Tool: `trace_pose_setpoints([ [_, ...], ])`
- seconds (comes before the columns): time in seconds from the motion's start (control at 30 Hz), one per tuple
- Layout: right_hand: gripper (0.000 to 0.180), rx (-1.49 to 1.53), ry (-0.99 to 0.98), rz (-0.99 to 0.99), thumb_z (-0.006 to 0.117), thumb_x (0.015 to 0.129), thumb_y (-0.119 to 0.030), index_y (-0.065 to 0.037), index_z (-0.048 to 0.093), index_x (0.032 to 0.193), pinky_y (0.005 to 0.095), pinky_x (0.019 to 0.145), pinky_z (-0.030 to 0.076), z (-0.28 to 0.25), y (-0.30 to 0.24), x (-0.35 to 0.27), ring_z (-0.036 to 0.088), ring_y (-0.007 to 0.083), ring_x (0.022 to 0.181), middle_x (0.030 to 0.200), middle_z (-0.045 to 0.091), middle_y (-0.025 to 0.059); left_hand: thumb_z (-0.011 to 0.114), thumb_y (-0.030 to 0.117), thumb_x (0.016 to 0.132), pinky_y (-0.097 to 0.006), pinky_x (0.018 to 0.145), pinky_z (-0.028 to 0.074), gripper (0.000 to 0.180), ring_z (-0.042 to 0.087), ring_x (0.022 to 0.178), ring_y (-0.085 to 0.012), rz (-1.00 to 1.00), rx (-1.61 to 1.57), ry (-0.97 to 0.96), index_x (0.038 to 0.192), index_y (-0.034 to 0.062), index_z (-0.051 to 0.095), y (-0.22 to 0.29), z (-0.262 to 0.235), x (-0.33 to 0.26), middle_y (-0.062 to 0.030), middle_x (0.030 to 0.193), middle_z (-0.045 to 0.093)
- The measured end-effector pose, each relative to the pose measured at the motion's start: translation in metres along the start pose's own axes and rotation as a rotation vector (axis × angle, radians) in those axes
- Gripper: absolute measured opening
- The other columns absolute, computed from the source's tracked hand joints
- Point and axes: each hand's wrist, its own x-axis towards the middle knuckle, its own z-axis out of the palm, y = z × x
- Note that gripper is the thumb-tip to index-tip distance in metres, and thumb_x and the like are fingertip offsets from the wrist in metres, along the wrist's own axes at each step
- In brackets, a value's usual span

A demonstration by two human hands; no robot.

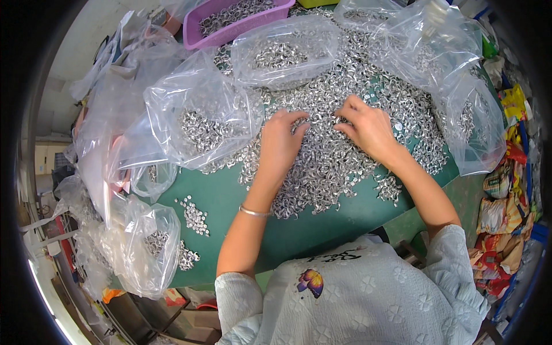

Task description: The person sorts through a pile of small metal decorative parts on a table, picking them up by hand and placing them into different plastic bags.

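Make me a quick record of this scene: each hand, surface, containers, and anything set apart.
Left hand: fingers curled, at the heap of curved metal pieces
Right hand: fingers curled, same heap; any grip unclear
Surface: green tabletop
Containers: purple plastic bin, clear plastic bags
Apart: small round metal pieces, left side

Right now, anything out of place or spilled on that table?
One mild oddity: a small cluster of roundish silvery pieces lies apart, left of the main heap of curved silvery pieces. Whether spilled or set aside, I can't tell.
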Motion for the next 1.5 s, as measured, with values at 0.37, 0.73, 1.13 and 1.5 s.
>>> trace_pose_setpoints([
  [0.37,0.010,0.617,-0.045,0.408,0.066,0.078,-0.009,-0.003,0.066,0.085,0.0307,0.049,0.036,-0.024,0.022,-0.033,0.045,0.0124,0.054,0.063,0.048,0.0008,0.069,0.008,0.071,-0.038,0.065,0.046,0.013,0.058,0.070,-0.0292,0.032,0.109,-0.074,0.082,0.0014,0.065,-0.007,0.014,0.023,-0.0142,0.079,0.059],
  [0.73,0.011,-0.256,-0.133,0.069,0.064,0.075,-0.013,-0.004,0.057,0.077,0.0386,0.055,0.047,-0.011,0.000,-0.019,0.058,0.0280,0.069,0.078,0.052,0.0093,0.058,0.013,0.086,-0.018,0.046,0.032,0.018,0.043,0.057,-0.0074,-0.580,-0.999,-0.253,0.091,-0.0038,0.057,-0.007,-0.007,0.022,-0.0050,0.074,0.058],
  [1.13,0.008,-0.204,0.024,0.188,0.063,0.078,-0.013,-0.006,0.061,0.083,0.0395,0.055,0.046,-0.004,0.013,-0.027,0.057,0.0285,0.066,0.075,0.052,0.0084,0.052,0.002,0.086,-0.017,0.053,0.043,0.019,0.054,0.070,-0.0107,-0.639,-1.186,-0.275,0.104,-0.0046,0.055,0.005,-0.013,-0.009,-0.0132,0.093,0.062],
  [1.5,0.006,-0.078,-0.002,0.092,0.064,0.075,-0.010,-0.006,0.063,0.080,0.0374,0.054,0.045,-0.009,0.006,-0.027,0.056,0.0266,0.063,0.071,0.051,0.0077,0.051,0.000,0.087,-0.022,0.069,0.053,0.026,0.063,0.095,-0.0228,-0.574,-0.948,-0.228,0.112,-0.0057,0.055,0.021,-0.022,-0.018,-0.0184,0.111,0.059],
])
